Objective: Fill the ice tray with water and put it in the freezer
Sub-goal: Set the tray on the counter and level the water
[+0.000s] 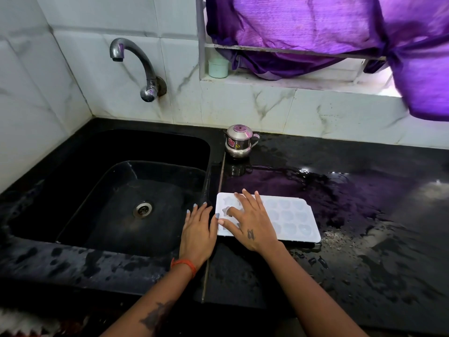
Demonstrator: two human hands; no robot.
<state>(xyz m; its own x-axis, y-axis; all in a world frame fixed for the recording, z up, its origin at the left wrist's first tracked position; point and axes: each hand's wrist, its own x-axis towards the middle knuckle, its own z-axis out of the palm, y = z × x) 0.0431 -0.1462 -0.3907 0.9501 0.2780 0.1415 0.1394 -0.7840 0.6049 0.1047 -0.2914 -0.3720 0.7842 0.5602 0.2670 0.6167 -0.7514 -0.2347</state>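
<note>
Right hand (252, 224) is lying palm-down on the left end of the ice tray (289, 218), fingers spread and nearly straight, fingertips pressing on the star-shaped cells; nothing is curled around the tray. A small dark tattoo is showing on the back of this hand. Left hand (198, 229) is lying flat, fingers straight and slightly apart, on the strip of counter between sink and tray, its thumb side just touching or nearly touching the tray's left edge; cannot tell which. It is gripping nothing. An orange thread band (185, 264) is circling the left wrist, and a dark tattoo is showing on the left forearm. Both forearms are reaching in from the bottom of the frame, angling toward each other. The tray, white and translucent, is sitting flat on the black countertop (364, 251) just right of the sink (116, 205), long side running left to right; whether its cells are holding water cannot be told. The countertop is looking wet, with puddles and droplets around the tray. A small steel lidded pot (238, 141) is standing behind the tray near the tiled wall. A curved metal tap (136, 62) is projecting from the wall above the sink. Purple cloth (315, 32) is hanging over the window ledge, beside a pale green cup (218, 68).
</note>
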